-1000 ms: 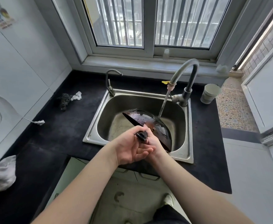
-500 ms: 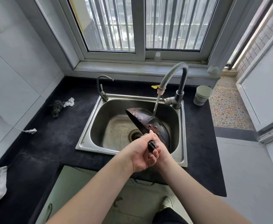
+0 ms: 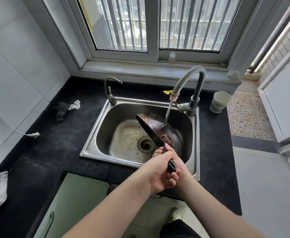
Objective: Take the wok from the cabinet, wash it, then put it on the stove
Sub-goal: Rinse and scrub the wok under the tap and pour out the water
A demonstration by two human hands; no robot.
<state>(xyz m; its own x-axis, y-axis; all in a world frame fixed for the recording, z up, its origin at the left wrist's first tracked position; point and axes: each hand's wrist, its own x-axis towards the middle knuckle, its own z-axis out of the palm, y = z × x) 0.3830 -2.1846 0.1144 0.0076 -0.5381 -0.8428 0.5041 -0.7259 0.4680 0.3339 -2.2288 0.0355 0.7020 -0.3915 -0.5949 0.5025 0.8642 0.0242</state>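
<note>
A big window [image 3: 154, 24] with bars lets in daylight. White wall tiles [image 3: 20, 74] stand left of the black counter [image 3: 58, 140]. A pebbled floor [image 3: 247, 114] lies far right.

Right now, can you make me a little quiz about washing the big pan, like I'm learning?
1. True or false: water from the faucet lands inside the wok.
2. Which hands grip the wok's handle? A) left hand only B) right hand only C) both
3. Fill in: the wok is held tilted over the ___.

Key
1. True.
2. C.
3. Sink.
</note>
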